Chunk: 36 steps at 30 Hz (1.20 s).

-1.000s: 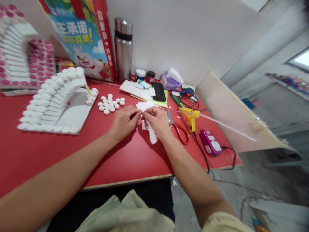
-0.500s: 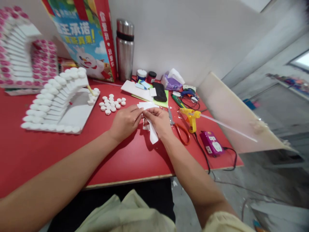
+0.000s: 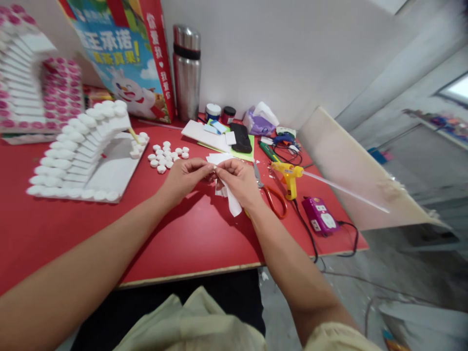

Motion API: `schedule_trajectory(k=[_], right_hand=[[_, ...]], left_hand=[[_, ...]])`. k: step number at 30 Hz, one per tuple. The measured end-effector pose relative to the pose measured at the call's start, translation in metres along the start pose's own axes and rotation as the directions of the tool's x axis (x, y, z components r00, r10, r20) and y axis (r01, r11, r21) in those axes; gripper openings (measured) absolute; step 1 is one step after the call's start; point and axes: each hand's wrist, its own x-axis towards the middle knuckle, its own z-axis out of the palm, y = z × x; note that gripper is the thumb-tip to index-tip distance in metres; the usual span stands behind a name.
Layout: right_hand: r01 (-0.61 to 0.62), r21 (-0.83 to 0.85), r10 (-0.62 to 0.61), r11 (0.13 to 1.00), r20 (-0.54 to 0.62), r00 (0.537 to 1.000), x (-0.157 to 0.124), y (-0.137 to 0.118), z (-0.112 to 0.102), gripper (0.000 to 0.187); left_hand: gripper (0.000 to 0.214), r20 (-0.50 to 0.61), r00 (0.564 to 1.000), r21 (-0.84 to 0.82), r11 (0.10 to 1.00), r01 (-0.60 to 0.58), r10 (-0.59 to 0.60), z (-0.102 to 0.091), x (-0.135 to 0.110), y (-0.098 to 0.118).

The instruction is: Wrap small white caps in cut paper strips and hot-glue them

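My left hand (image 3: 190, 176) is closed, thumb and fingertips pinched together at a small white end of the strip. My right hand (image 3: 239, 181) meets it fingertip to fingertip and is closed on a white strip (image 3: 234, 204), which looks like paper or thin fabric. The strip hangs down below the right hand's fingers toward me. Both hands are just above the red table, with more white sheets (image 3: 218, 158) lying behind them. Several round white padded pieces (image 3: 166, 157) lie in a cluster left of my left hand. Scissors (image 3: 274, 201) with orange handles lie right of my right hand.
A white model staircase (image 3: 120, 168) edged with white puffs stands at left, a pink-dotted one (image 3: 62, 92) behind it. A yellow glue gun (image 3: 289, 178) and a purple power socket (image 3: 320, 215) are at right. A steel flask (image 3: 187, 73) and printed bag (image 3: 124, 63) stand at the back.
My left hand has turned and its fingers have spread out a little from the pinch point. The strip's hanging end has shifted slightly right. The view has moved a little.
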Motion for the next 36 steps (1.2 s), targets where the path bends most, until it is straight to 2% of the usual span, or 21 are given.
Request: schedule_trajectory(k=[2, 5, 12, 18, 22, 24, 26, 29, 31, 33, 36], right_hand=[[0.024, -0.014, -0.024, 1.000, 0.013, 1.000, 0.000, -0.001, 0.000, 0.025], [0.045, -0.031, -0.044, 0.999, 0.027, 0.999, 0.000, -0.002, 0.000, 0.026], [0.097, -0.116, -0.094, 0.989, 0.030, 0.995, 0.000, -0.003, -0.001, 0.019], [0.097, -0.192, -0.094, 0.976, 0.025, 0.995, 0.001, 0.000, -0.001, 0.013], [0.106, -0.259, -0.114, 0.960, -0.018, 0.993, 0.000, 0.002, 0.001, 0.012], [0.049, -0.207, -0.057, 0.977, -0.035, 0.998, 0.000, 0.000, 0.000, 0.015], [-0.073, -0.072, 0.071, 0.995, -0.029, 0.997, 0.000, -0.003, -0.003, 0.021], [-0.264, 0.140, 0.264, 0.954, 0.018, 0.964, 0.002, -0.010, -0.009, 0.030], [-0.348, 0.198, 0.341, 0.916, 0.071, 0.937, 0.003, -0.012, -0.013, 0.032], [-0.390, 0.201, 0.372, 0.899, 0.120, 0.920, 0.004, -0.012, -0.014, 0.032], [-0.334, 0.170, 0.321, 0.927, 0.100, 0.942, 0.004, -0.010, -0.012, 0.036]], left_hand=[[0.022, 0.030, 0.999, -0.036, 0.999, 0.023, -0.022, -0.002, 0.001, 0.000], [0.019, 0.046, 0.999, 0.013, 1.000, -0.010, 0.010, -0.002, 0.001, 0.001], [0.013, 0.003, 0.983, 0.219, 0.959, -0.179, 0.183, 0.000, 0.001, 0.000], [0.021, 0.047, 0.907, 0.441, 0.806, -0.395, 0.419, 0.002, -0.002, -0.006], [0.026, 0.085, 0.890, 0.549, 0.724, -0.417, 0.448, 0.002, -0.003, -0.008], [0.026, 0.086, 0.896, 0.566, 0.718, -0.404, 0.436, 0.002, -0.002, -0.008], [0.025, 0.073, 0.910, 0.555, 0.742, -0.377, 0.408, 0.002, -0.001, -0.008], [0.023, 0.036, 0.940, 0.488, 0.815, -0.313, 0.339, 0.001, 0.001, -0.007], [0.022, 0.012, 0.957, 0.431, 0.862, -0.266, 0.289, 0.000, 0.002, -0.007], [0.022, -0.004, 0.965, 0.402, 0.884, -0.238, 0.262, 0.000, 0.002, -0.007], [0.024, -0.016, 0.961, 0.425, 0.872, -0.243, 0.275, -0.001, 0.002, -0.006]])
